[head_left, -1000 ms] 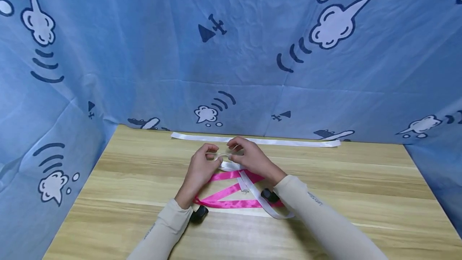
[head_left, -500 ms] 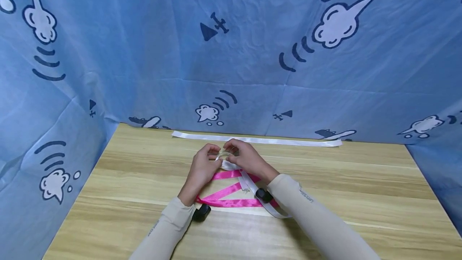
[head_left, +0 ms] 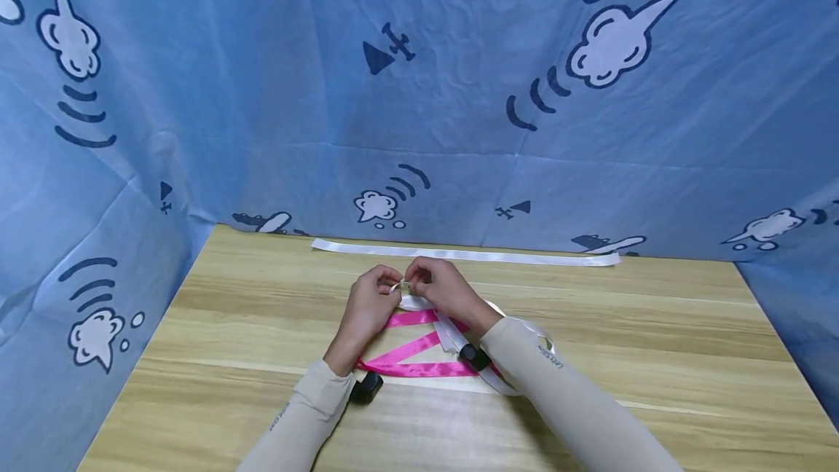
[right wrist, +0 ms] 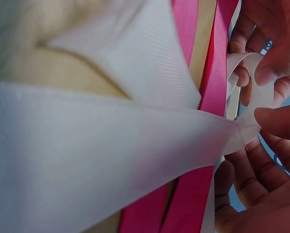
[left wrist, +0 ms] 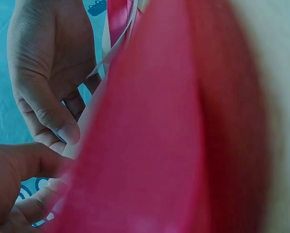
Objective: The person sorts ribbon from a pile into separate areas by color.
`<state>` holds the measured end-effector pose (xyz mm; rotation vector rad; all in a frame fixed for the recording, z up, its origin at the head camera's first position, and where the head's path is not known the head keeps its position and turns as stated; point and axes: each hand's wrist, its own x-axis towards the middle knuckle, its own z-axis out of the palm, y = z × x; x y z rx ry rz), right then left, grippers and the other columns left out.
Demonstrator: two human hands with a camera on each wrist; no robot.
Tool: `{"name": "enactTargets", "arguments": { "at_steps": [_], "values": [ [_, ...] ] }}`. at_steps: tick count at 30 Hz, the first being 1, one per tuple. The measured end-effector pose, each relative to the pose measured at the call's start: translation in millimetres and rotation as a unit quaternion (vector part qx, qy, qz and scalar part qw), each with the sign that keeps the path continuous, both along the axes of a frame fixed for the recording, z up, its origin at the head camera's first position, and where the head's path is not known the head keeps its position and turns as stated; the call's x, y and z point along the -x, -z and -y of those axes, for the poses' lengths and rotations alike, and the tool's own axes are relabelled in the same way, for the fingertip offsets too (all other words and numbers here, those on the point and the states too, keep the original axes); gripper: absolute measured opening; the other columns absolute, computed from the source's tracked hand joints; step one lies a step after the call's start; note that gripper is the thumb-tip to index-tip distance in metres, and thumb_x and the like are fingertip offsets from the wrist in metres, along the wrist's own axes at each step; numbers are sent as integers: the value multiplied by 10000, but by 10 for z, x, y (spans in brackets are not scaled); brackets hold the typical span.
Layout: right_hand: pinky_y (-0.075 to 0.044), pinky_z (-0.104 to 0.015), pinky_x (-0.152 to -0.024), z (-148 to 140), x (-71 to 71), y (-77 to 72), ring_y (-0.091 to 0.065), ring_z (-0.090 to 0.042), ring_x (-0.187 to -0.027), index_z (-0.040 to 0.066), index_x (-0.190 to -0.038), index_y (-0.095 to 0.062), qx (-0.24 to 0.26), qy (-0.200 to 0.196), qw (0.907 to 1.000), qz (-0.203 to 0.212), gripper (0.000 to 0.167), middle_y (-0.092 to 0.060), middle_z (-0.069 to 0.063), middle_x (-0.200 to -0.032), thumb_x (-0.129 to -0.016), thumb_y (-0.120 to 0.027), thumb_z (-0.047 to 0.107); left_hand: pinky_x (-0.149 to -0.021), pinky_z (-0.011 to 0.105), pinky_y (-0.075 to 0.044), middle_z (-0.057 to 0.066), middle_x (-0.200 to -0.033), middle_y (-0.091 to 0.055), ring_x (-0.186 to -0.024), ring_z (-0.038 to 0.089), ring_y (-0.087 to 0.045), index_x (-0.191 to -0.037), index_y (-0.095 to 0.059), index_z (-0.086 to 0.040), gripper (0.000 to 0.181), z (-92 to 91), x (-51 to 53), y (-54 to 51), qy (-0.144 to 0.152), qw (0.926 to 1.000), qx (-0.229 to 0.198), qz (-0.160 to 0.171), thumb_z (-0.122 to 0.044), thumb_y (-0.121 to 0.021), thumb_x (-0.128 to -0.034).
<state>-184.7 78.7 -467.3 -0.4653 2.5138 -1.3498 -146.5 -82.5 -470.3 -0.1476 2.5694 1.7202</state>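
Observation:
In the head view, my left hand (head_left: 367, 306) and right hand (head_left: 451, 290) meet fingertip to fingertip over a white ribbon loop (head_left: 414, 303) at the top of a pink ribbon lattice (head_left: 419, 369). The right wrist view has the pale loop (right wrist: 265, 94) standing up between left thumb and fingers above and the right hand (right wrist: 266, 194) below, whose thumb pinches its edge. Wide white ribbon (right wrist: 111, 150) crosses pink ribbon (right wrist: 186, 204) there. Blurred pink ribbon (left wrist: 140, 126) covers much of the left wrist view, hiding parts of the fingertips and loop.
A long white ribbon strip (head_left: 465, 255) lies along the back of the wooden table (head_left: 262, 421). A loose white ribbon curve (head_left: 547, 341) shows beyond my right forearm. Patterned blue cloth (head_left: 452, 115) hangs behind and at the sides.
My hands have drawn closer together at the fingertips, the right one shifting slightly left. Part of a white ribbon now curves out beyond the right forearm, where none was visible earlier.

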Motion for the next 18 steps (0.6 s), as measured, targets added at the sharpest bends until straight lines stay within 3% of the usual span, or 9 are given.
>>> {"name": "enactTargets", "arguments": {
  "at_steps": [7, 14, 18],
  "values": [
    [-496, -263, -735, 4, -6, -15, -577, -136, -784, 35, -960, -702, -23, -2, 10000, -27, 113, -685, -69, -844, -940, -664, -70, -671, 236, -479, 110, -898, -732, -753, 92, -625, -1028, -733, -16, 192, 8, -10, -1, 2, 10000, -28, -65, 43, -666, -859],
    [-470, -251, -702, 11, -20, -24, -553, -133, -759, 47, -907, -698, 75, 111, 9999, -12, 152, -654, -56, -808, -924, -639, -92, -566, 213, -395, 12, -694, -622, -609, 66, -513, -990, -740, -11, 123, 11, -31, -25, -67, 9998, -160, -82, 15, -670, -892],
    [-467, -251, -699, 0, -24, -18, -553, -137, -759, 43, -894, -700, 262, 230, 9994, 80, 153, -644, -52, -800, -925, -636, -92, -587, 220, -423, 62, -720, -676, -619, 64, -539, -979, -743, -6, 108, 10, -41, -47, -105, 9996, -239, -64, 2, -663, -908]
  ]
}}
